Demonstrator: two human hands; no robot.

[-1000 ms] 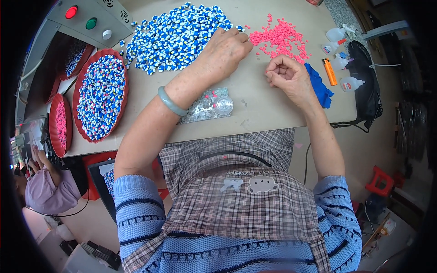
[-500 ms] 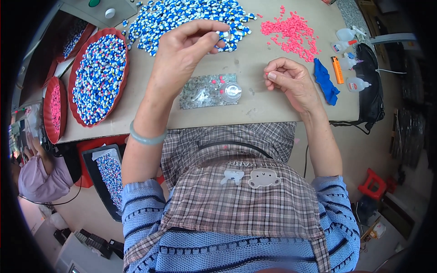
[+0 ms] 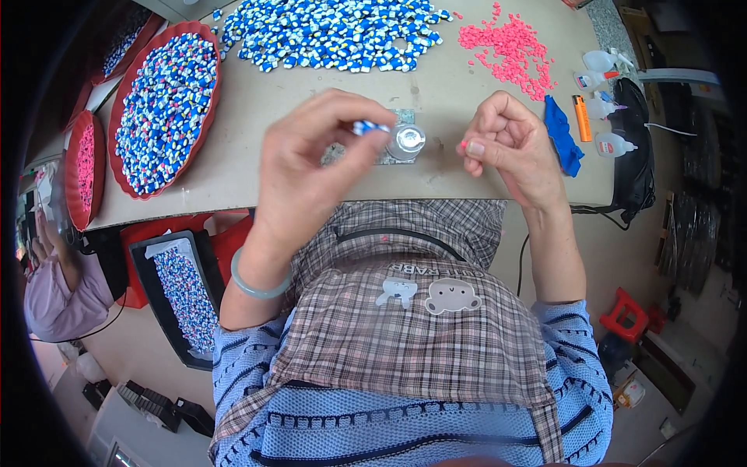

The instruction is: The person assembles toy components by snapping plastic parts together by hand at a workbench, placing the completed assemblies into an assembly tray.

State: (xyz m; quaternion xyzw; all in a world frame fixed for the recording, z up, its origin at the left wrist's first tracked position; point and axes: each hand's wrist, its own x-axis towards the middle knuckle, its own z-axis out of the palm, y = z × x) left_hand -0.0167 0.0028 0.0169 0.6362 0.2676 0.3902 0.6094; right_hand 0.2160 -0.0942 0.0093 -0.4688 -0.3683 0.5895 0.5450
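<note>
My left hand [image 3: 311, 159] is raised above the front of the table, slightly blurred. Its thumb and fingers pinch a small blue-and-white piece [image 3: 370, 128]. Off to the right, my right hand [image 3: 513, 144] holds a tiny pink piece [image 3: 464, 145] between thumb and fingertip, its other fingers curled. Between the hands, a small clear round dish [image 3: 406, 141] sits on a speckled stone slab [image 3: 405, 115]. Much of the slab is hidden behind my left hand. The two held pieces are apart.
A heap of blue-and-white pieces [image 3: 334, 35] covers the table's far side, beside a pile of pink pieces [image 3: 510, 50]. Red trays [image 3: 214, 101] stand at left. A blue cloth [image 3: 562, 140], orange lighter [image 3: 582, 118] and small bottles [image 3: 615, 145] lie at right. Another person [image 3: 66, 284] sits far left.
My left hand has come down from the heap toward me, bringing a blue-and-white piece over the slab. The right hand has shifted little and still pinches the pink piece.
</note>
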